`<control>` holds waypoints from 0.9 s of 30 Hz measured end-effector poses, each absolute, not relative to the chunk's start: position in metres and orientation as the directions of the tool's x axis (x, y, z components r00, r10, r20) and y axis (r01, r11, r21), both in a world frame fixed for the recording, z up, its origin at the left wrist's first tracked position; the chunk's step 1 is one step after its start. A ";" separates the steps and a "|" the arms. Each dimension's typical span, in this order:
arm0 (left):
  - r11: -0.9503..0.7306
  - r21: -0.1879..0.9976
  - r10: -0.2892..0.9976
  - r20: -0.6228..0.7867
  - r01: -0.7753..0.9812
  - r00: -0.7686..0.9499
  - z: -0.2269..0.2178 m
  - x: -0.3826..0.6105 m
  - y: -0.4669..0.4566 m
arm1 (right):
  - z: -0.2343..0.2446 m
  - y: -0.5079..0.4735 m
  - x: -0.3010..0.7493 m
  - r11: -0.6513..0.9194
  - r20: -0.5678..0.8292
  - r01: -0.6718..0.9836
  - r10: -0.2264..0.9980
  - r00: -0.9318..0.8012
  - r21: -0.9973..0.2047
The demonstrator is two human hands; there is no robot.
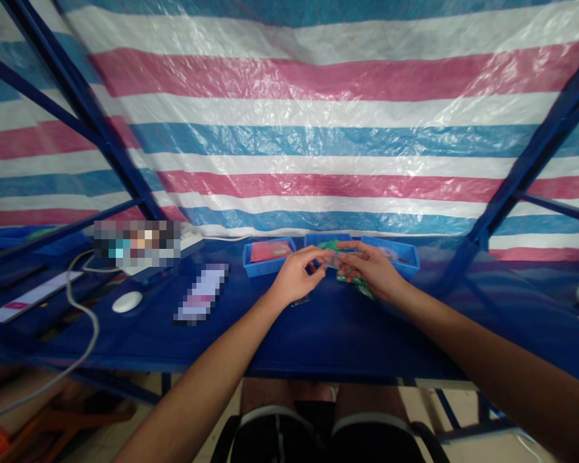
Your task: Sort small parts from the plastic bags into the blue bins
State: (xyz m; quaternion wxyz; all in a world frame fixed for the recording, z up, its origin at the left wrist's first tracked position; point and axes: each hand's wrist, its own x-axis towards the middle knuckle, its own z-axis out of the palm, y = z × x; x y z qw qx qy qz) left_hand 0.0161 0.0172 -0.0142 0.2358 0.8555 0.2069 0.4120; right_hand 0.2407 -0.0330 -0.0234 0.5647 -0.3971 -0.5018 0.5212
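Note:
My left hand [298, 275] and my right hand [372, 269] meet over the blue table in front of the trays. Between their fingertips is a small, clear, film-like plastic piece [334, 261], pinched from both sides. Its exact kind is too small to make out. Beneath my right hand lies a shiny green packet [361, 287], partly covered by the fingers. A small clear-and-dark item [301, 300] rests on the table just below my left hand.
Behind my hands stand a left blue tray [258, 267] with pink-red flat pieces, a middle blue tray [313, 240] with green packets, and a right blue tray [412, 265] with clear packets. Left are a phone [202, 292], a white round object [127, 302] and a white cable [94, 328].

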 end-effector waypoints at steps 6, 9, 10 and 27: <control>-0.743 0.629 0.639 0.568 0.226 0.519 -0.013 0.016 0.017 | -0.026 -0.033 0.238 0.239 0.243 -0.050 0.959 -0.144 -0.970; -0.702 0.684 0.651 0.502 0.199 0.569 -0.014 0.014 0.017 | -0.021 -0.032 0.245 0.366 0.353 0.238 0.931 -0.097 -0.900; -0.697 0.691 0.645 0.485 0.194 0.590 -0.014 0.013 0.017 | -0.018 -0.031 0.250 0.416 0.423 0.352 0.904 -0.062 -0.838; -0.833 0.399 0.550 0.531 0.383 0.644 -0.009 0.003 0.021 | 0.027 -0.033 0.340 0.243 0.571 0.960 0.811 -0.123 -0.138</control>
